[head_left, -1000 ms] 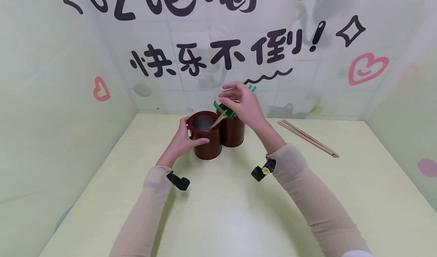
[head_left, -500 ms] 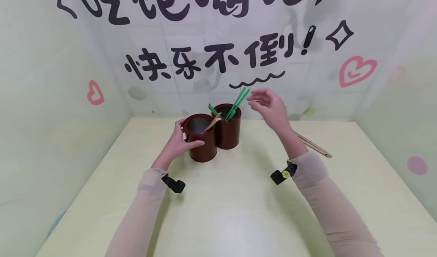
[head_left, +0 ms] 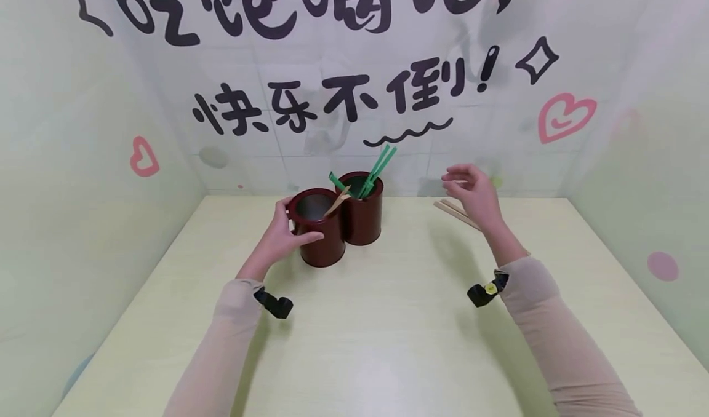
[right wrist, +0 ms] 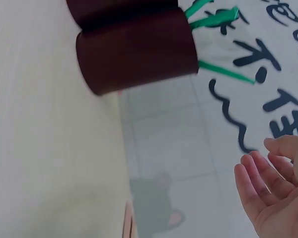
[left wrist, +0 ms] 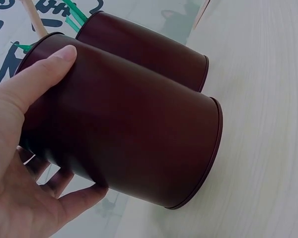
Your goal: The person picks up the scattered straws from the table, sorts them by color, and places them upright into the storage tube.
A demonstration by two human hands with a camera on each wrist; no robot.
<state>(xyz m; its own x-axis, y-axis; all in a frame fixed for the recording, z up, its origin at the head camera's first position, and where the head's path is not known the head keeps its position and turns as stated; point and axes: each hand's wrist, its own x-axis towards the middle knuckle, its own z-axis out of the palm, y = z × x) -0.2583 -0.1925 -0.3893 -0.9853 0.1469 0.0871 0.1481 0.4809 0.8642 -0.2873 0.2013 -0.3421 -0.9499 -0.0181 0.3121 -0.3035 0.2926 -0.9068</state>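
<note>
My left hand [head_left: 275, 240] holds a dark red canister [head_left: 322, 245] from its left side, thumb across the front and fingers behind, as the left wrist view also shows. A light wooden stick [head_left: 336, 203] leans out over this canister's right rim. Directly behind and right, apparently touching it, stands a second dark red canister [head_left: 367, 220] with several green sticks [head_left: 376, 172] poking up. My right hand [head_left: 477, 197] hovers in the air to the right, fingers loosely bent and holding nothing. Partly hidden under it are wooden chopsticks [head_left: 455, 213] lying on the table.
The pale table [head_left: 382, 318] carries both canisters near its back edge. Behind it rises a white printed wall sheet [head_left: 310, 128] with black characters, and pale side walls [head_left: 83, 177] stand left and right.
My right hand has moved away from the green sticks, rightward to above the chopsticks. The left hand keeps its hold on the canister. The head view has shifted slightly.
</note>
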